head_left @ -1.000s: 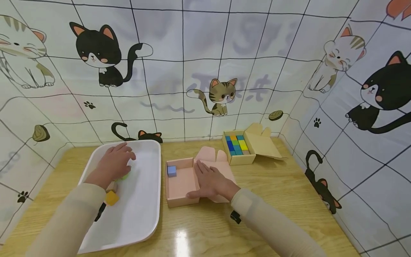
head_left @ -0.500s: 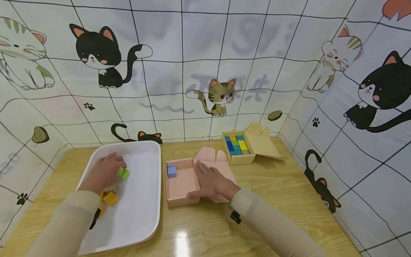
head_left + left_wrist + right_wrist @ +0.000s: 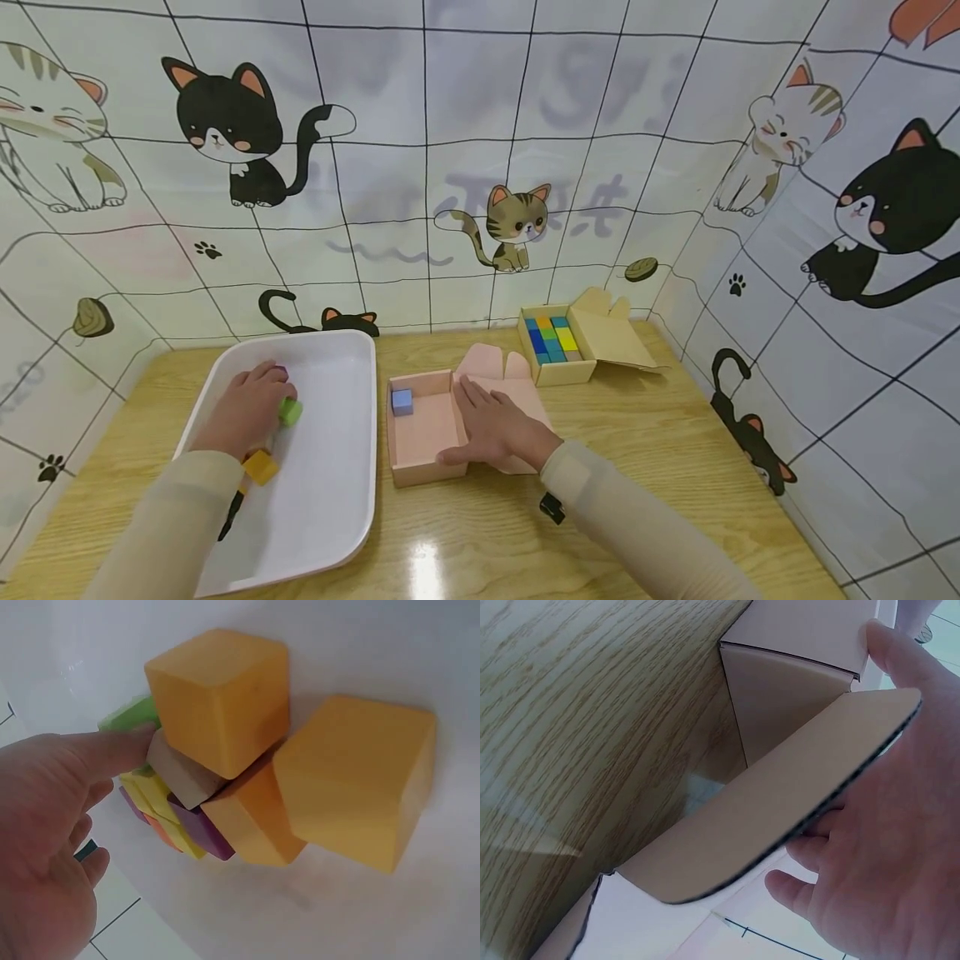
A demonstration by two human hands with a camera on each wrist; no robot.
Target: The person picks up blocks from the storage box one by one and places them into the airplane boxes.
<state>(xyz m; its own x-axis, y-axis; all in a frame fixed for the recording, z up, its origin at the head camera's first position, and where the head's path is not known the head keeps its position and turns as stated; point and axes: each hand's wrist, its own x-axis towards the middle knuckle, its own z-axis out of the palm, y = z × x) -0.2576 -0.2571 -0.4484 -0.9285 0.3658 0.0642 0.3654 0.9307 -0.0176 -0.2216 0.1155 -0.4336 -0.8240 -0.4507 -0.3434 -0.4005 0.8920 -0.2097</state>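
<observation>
Left hand point(image 3: 243, 408) above block heap point(image 3: 255, 799), along left side of tray point(image 3: 322, 500); thumb at green block point(image 3: 291, 412), whether fingers grip cannot tell. Right hand point(image 3: 498, 425) rests on pink box point(image 3: 427, 437), fingers straight, thumb wide. Blue block point(image 3: 402, 402) in box's far left corner. Yellow box point(image 3: 566, 372) near far right corner of desk point(image 3: 630, 425).

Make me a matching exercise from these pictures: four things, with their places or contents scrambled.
Column one
1. lone light-blue block
2. left hand
3. right hand
4. yellow box

Column two
A. at the open pink lid
B. holds rows of coloured blocks
C. inside the pink box
D. in the white tray

Right pairs: 1-C, 2-D, 3-A, 4-B.
</observation>
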